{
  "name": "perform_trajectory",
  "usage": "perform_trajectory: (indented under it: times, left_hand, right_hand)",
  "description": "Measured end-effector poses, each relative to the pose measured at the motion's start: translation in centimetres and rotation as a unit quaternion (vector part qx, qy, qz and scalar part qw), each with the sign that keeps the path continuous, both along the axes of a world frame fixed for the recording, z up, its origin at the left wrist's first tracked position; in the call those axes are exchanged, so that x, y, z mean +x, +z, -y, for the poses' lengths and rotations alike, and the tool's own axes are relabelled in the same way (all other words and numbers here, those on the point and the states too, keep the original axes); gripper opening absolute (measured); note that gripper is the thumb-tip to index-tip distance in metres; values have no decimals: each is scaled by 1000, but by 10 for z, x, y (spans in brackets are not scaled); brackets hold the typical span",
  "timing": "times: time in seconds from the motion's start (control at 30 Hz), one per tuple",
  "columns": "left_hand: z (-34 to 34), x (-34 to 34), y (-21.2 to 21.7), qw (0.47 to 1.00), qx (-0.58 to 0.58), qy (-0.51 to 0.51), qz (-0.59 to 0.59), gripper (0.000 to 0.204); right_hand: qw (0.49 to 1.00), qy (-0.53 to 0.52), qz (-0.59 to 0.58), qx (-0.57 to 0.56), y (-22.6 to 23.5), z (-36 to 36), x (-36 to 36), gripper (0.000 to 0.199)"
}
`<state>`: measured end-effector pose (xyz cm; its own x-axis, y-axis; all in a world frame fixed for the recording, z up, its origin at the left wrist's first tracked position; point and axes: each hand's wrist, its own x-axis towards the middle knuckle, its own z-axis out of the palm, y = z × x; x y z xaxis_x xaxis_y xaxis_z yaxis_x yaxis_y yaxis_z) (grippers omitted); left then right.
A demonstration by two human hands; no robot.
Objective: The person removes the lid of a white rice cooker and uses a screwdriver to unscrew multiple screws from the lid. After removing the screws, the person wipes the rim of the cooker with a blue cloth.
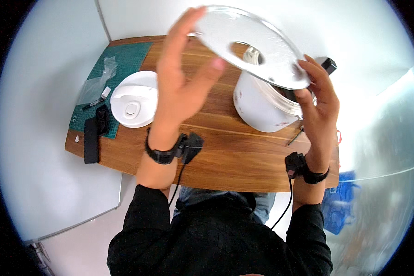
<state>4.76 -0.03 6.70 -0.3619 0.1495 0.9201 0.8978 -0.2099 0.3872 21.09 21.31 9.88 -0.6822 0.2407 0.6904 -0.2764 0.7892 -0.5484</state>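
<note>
one metal disc [264, 39] tilts above the table [216, 156], near the white pot [262, 108]; our right hand [322, 92] pinches its rim while our left hand [181, 89], fingers wide, likely balances the opposite edge.

Holed disc [277, 46] in fingers [321, 76] — white pot [261, 109] below

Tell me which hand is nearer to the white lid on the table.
Left. The left hand is raised just right of the white lid, partly covering its edge in this view; the right hand is farther right, gripping the edge of the metal disc.
</note>
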Motion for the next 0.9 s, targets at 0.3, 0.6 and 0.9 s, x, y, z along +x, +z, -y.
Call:
perform_trajectory:
  times: [0.3, 0.6, 0.9]
  left_hand:
    - [121, -46, -7, 964, -153, 109, 186, 65]
    - [132, -77, -70, 863, -337, 139, 350, 73]
    - [123, -65, -90, 805, -479, 295, 187, 48]
  right_hand:
    - [992, 107, 36, -52, -51, 98, -102, 16]
    - [983, 37, 177, 32, -111, 103, -156, 13]
    - [969, -2, 226, 99, -144, 136, -188, 12]
